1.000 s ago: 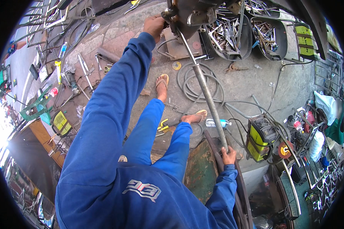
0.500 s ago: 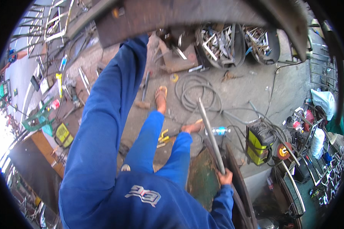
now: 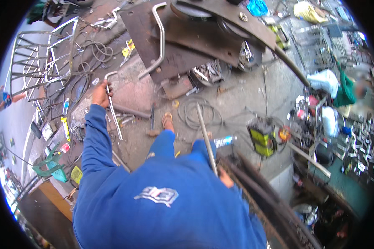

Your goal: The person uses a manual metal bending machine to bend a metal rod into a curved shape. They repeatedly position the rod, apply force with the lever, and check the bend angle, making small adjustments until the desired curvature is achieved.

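Out to the left, my left hand (image 3: 99, 95) is closed around a thin bent metal rod (image 3: 113, 111), which has a short hooked top and hangs down toward the ground. My right hand (image 3: 225, 178), partly hidden by my sleeve and body, grips the lower end of a straight metal pipe (image 3: 204, 135) that slants up and away. Ahead, a similar bent rod (image 3: 161, 39) lies across a brown metal sheet (image 3: 139, 29). A hammer (image 3: 152, 120) is on the ground near my foot.
Coiled hose (image 3: 195, 114) and a water bottle (image 3: 225, 141) lie on the floor. To the right stands a green and black machine (image 3: 262, 139) with cables. Bins of metal offcuts (image 3: 212, 72) sit under the curved metal piece. A metal frame (image 3: 41, 62) stands far left.
My left hand, hidden behind the metal piece before, now shows at the left with the bent rod in it. The view has shifted; my right hand still holds the pipe.
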